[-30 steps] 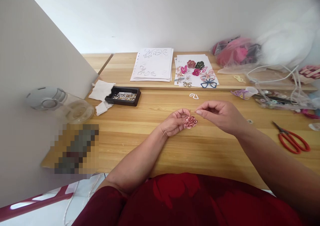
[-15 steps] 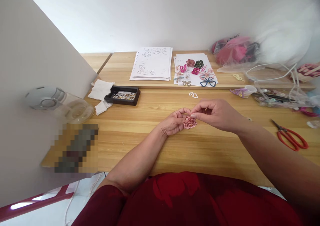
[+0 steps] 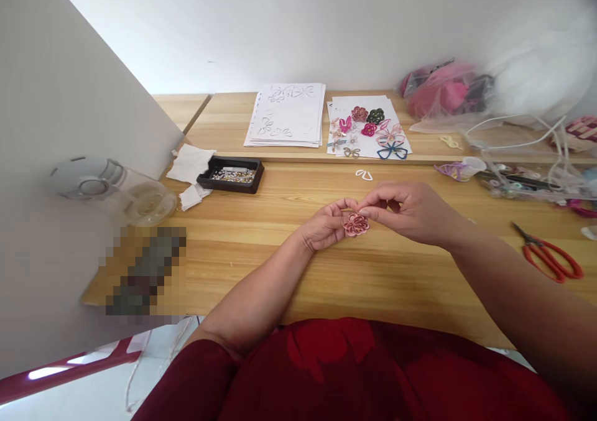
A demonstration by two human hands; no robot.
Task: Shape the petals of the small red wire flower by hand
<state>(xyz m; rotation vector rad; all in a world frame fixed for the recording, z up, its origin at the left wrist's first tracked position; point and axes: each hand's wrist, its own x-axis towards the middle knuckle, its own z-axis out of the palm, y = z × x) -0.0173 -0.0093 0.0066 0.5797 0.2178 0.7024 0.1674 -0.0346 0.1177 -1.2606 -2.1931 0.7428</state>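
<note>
A pink looped flower ornament point(image 3: 357, 224) is held over the table by my left hand point(image 3: 325, 227), whose fingers and thumb close on its left side. My right hand point(image 3: 405, 211) pinches at the flower's upper edge, thumb and forefinger together. Whatever may be between those fingertips is too small to make out. Just beyond my hands lies a white looped piece point(image 3: 364, 175) on the table. Red-handled scissors point(image 3: 550, 254) rest to the right of my right forearm.
A black tray point(image 3: 231, 175) of beads stands left of centre, by white cloth scraps point(image 3: 190, 163). On the raised shelf are sketched sheets point(image 3: 286, 115) and finished flowers on paper point(image 3: 368, 125). A clear bottle point(image 3: 144, 200) lies at left; plastic bags point(image 3: 448, 94) and small supplies crowd the right.
The whole view has shifted slightly. My hands keep the same hold, and the pink flower is turned a little, with its face showing more openly.
</note>
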